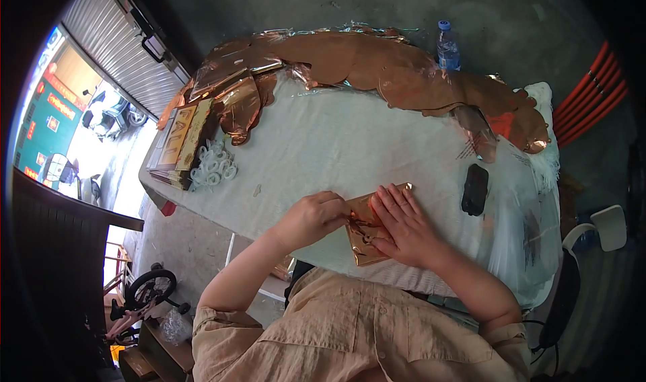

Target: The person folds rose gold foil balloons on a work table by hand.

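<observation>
A folded piece of shiny copper-coloured foil (363, 251) lies on the white cloth-covered table close to my body. My right hand (408, 228) rests flat on its right part, fingers stretched out. At the foil's left edge my left hand (314, 219) is closed, thumb and fingers pinched together on the foil's edge. Creases and a small dark spot show in the foil between the two hands.
Large copper foil sheets (336, 56) stretch along the table's far edge, with a water bottle (448, 47) there. Packets (180, 140) and white rings (214, 163) sit left. A black object (475, 189) and clear plastic bags (515, 241) lie right.
</observation>
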